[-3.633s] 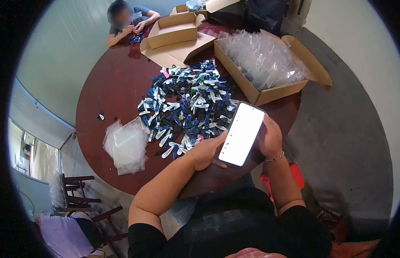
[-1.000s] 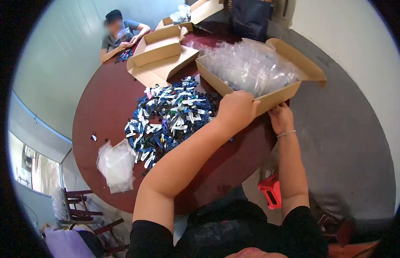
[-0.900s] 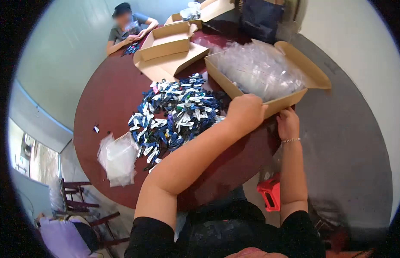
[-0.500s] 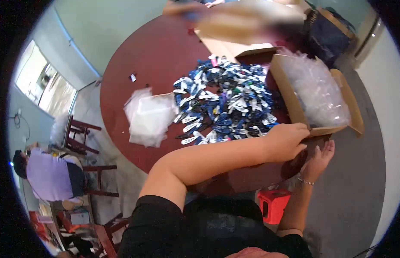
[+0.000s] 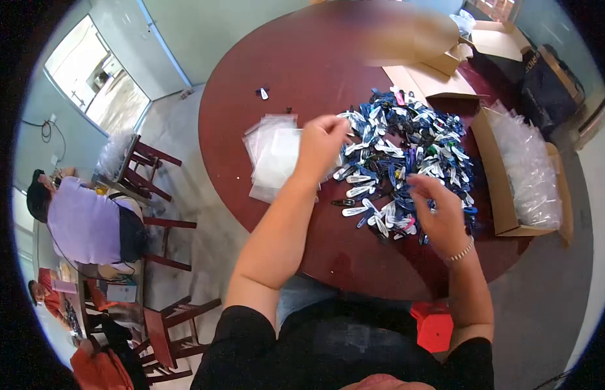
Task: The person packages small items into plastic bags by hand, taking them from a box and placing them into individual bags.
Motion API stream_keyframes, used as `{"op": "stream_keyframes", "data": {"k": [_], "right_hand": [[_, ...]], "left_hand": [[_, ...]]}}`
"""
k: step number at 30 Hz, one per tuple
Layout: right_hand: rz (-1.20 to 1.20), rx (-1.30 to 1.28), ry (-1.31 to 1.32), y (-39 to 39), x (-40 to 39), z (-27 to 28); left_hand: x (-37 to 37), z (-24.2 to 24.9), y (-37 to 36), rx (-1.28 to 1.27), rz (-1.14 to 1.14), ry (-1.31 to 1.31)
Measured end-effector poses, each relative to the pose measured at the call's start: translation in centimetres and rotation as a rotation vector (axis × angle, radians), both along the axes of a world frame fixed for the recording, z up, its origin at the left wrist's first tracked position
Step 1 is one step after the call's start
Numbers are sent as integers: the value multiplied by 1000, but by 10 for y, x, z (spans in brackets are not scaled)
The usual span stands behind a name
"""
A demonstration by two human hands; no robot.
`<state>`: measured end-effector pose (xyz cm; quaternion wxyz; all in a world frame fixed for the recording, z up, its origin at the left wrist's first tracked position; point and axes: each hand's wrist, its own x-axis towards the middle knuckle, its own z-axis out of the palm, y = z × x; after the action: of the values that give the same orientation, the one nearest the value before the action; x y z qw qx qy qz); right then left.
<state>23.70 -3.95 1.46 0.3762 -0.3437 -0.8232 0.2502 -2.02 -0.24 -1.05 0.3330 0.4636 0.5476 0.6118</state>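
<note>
A broad pile of snap hair clips (image 5: 380,175), mostly white, black and dark blue, lies on the round table. At the pile's left edge, my left hand (image 5: 323,144) is raised with thumb and fingers curled together; anything between the fingertips is too small to make out. Over the right front part of the pile, my right hand (image 5: 440,218) has its fingers bent and thumb apart, with blurred tips and no visible object in it. Beside my left hand is a stack of clear plastic bags (image 5: 270,166), partly covered by my forearm.
A cardboard box (image 5: 494,175) full of clear plastic packets stands right of the pile. Farther back are open cartons (image 5: 439,81) and a dark bag (image 5: 546,88). One loose clip (image 5: 263,94) lies on the reddish-brown table (image 5: 354,260). A red stool (image 5: 434,328) is below its edge.
Both hands have left the box's near corner. My left hand has moved left to the pile's edge, and my right hand has come over the clips. The view has shifted.
</note>
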Motion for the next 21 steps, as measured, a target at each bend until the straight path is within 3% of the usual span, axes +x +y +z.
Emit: {"op": "stream_keyframes", "data": {"k": [2, 5, 8, 12, 15, 18, 19, 21], "right_hand": [[52, 21, -80, 15, -23, 0], [166, 114, -182, 40, -55, 2], [205, 66, -197, 52, -90, -2], [296, 318, -289, 60, -135, -17], [253, 551, -397, 71, -159, -37], [302, 517, -486, 81, -166, -38], [261, 436, -386, 80, -166, -38], [260, 506, -351, 88, -169, -39]], "left_hand": [[-18, -5, 10, 46, 10, -105], [-38, 1, 12, 19, 142, 140], [-56, 14, 4, 32, 280, 208], [-63, 12, 3, 127, 353, 62], [-60, 14, 0, 89, 255, 44], [-58, 13, 1, 82, 231, 59], [-56, 12, 2, 94, 252, 84], [-56, 15, 1, 84, 240, 74]]}}
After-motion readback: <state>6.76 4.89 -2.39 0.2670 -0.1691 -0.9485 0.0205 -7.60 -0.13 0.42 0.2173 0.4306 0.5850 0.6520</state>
